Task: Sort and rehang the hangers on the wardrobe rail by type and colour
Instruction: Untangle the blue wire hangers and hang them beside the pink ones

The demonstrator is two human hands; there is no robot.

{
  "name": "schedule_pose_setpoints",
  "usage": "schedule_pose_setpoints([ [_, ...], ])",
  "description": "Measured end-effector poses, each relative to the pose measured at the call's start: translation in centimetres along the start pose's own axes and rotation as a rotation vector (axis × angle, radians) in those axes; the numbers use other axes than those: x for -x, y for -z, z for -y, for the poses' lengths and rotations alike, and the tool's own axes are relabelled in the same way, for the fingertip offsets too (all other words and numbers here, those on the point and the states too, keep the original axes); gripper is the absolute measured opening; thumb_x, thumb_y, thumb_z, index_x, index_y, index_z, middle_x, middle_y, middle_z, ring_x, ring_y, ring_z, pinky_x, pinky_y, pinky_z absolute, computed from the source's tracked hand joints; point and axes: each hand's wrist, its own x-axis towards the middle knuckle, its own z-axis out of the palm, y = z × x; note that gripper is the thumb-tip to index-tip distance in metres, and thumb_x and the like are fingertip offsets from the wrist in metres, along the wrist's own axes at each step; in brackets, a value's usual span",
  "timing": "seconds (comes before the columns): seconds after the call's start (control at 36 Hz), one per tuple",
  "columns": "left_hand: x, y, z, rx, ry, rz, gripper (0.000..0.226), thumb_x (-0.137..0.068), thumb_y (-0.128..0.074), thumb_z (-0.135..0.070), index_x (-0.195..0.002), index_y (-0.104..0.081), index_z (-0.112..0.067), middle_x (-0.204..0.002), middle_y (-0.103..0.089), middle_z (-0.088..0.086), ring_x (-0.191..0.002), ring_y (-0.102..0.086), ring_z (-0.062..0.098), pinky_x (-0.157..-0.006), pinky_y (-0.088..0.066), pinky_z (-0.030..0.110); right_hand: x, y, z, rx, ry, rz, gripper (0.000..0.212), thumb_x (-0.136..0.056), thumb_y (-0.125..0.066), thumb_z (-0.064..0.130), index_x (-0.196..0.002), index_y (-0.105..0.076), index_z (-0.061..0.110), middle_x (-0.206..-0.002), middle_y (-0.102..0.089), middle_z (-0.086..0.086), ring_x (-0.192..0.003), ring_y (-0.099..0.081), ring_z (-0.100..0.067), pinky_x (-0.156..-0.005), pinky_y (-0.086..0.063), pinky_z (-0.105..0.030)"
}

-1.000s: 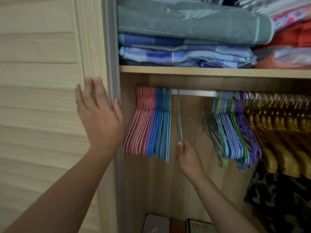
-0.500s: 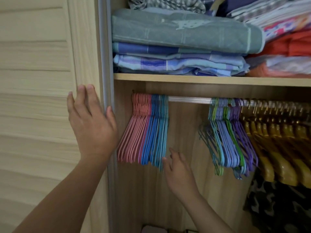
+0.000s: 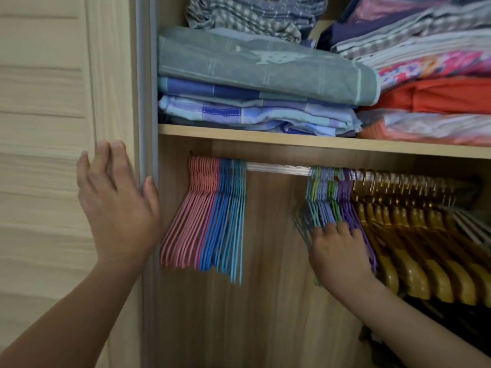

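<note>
Right grip (image 3: 335, 245) fingers into mixed hangers (image 3: 327, 200), hold unclear, seeking next colour; left grip (image 3: 117, 205) flat, released, bracing door (image 3: 53, 155).

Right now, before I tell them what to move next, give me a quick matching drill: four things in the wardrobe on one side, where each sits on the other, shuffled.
Things
1. pink hangers
2. wooden hangers
3. mixed hangers
4. left hand

Places
A. far right of the rail
B. against the wardrobe door edge
C. far left of the rail
D. mid-rail, with the right hand reaching into them

Pairs: 1-C, 2-A, 3-D, 4-B
</note>
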Motion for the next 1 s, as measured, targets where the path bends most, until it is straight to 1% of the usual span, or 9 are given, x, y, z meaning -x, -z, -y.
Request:
schedule_pose_setpoints([
  [0.08,-0.1,-0.1,0.0,0.009,-0.001,-0.005,0.059,-0.106,-0.044,-0.026,-0.154,-0.031,0.005,-0.152,-0.035,0.037,-0.141,-0.030,0.059,-0.123,-0.019,0.055,0.1,0.3,-0.1,0.038,-0.003,0.026,0.029,-0.093,-0.049,0.015,-0.120,-0.059,0.015,-0.118,-0.063,-0.008,-0.113,-0.054,-0.031,-0.092,-0.040,-0.043],
  [0.36,-0.1,-0.2,0.1,0.020,-0.007,-0.006,0.059,-0.105,-0.046,-0.024,-0.153,-0.031,0.007,-0.149,-0.036,0.039,-0.140,-0.032,0.060,-0.124,-0.020,0.057,-0.1,1.6,-0.4,-0.048,0.007,0.040,0.021,-0.092,-0.050,0.011,-0.106,-0.065,0.017,-0.101,-0.070,-0.003,-0.098,-0.065,-0.025,-0.086,-0.046,-0.038],
  [0.44,0.0,-0.2,0.2,0.024,-0.001,-0.003,0.059,-0.105,-0.046,-0.025,-0.153,-0.031,0.006,-0.150,-0.036,0.038,-0.140,-0.031,0.059,-0.123,-0.021,0.057,-0.1,2.1,-0.3,-0.094,0.002,0.033,0.018,-0.091,-0.047,0.011,-0.102,-0.060,0.018,-0.090,-0.070,-0.002,-0.085,-0.068,-0.024,-0.075,-0.047,-0.035],
  [0.56,0.0,-0.3,0.2,0.027,0.002,-0.007,0.059,-0.106,-0.045,-0.025,-0.154,-0.031,0.006,-0.150,-0.036,0.037,-0.141,-0.031,0.058,-0.123,-0.020,0.056,-1.0,2.7,0.1,-0.143,0.007,-0.053,0.014,-0.084,-0.060,0.007,-0.095,-0.058,0.015,-0.069,-0.065,-0.003,-0.061,-0.066,-0.026,-0.058,-0.037,-0.033],
  [0.64,0.1,-0.3,0.2,0.024,-0.002,-0.006,0.059,-0.106,-0.046,-0.025,-0.154,-0.030,0.005,-0.151,-0.036,0.037,-0.141,-0.031,0.058,-0.121,-0.021,0.057,-3.4,3.3,0.2,-0.203,0.031,-0.085,0.016,-0.088,-0.053,0.005,-0.102,-0.055,0.013,-0.077,-0.066,-0.003,-0.070,-0.067,-0.027,-0.060,-0.038,-0.033],
  [0.78,0.0,-0.3,0.3,0.017,-0.002,0.007,0.059,-0.106,-0.047,-0.024,-0.154,-0.030,0.005,-0.151,-0.035,0.037,-0.141,-0.031,0.058,-0.122,-0.020,0.057,-6.8,3.5,0.7,-0.313,0.033,-0.081,0.017,-0.091,-0.051,0.004,-0.107,-0.057,0.007,-0.096,-0.070,-0.015,-0.090,-0.069,-0.038,-0.063,-0.038,-0.036],
  [0.86,0.0,-0.3,0.2,0.009,0.000,0.019,0.060,-0.106,-0.046,-0.025,-0.155,-0.029,0.005,-0.152,-0.035,0.037,-0.142,-0.030,0.058,-0.122,-0.019,0.056,-5.8,2.8,1.5,-0.433,0.034,-0.099,0.016,-0.090,-0.053,0.007,-0.105,-0.059,0.011,-0.095,-0.069,-0.018,-0.089,-0.067,-0.040,-0.062,-0.038,-0.036],
  [0.92,0.2,-0.1,0.2,-0.008,0.004,0.037,0.060,-0.107,-0.043,-0.026,-0.156,-0.027,0.005,-0.154,-0.033,0.036,-0.143,-0.028,0.057,-0.121,-0.020,0.056,-3.9,2.6,2.2,-0.529,0.039,-0.106,0.018,-0.089,-0.055,0.010,-0.106,-0.061,0.014,-0.093,-0.070,-0.017,-0.087,-0.067,-0.040,-0.062,-0.043,-0.037],
  [1.0,0.2,0.3,0.0,-0.106,0.009,0.113,0.062,-0.109,-0.035,-0.030,-0.158,-0.020,0.004,-0.159,-0.026,0.033,-0.148,-0.023,0.053,-0.123,-0.015,0.053,0.1,2.3,3.3,-0.677,0.009,-0.016,0.023,-0.091,-0.052,0.016,-0.109,-0.066,0.016,-0.099,-0.070,-0.017,-0.094,-0.066,-0.039,-0.069,-0.049,-0.038],
])
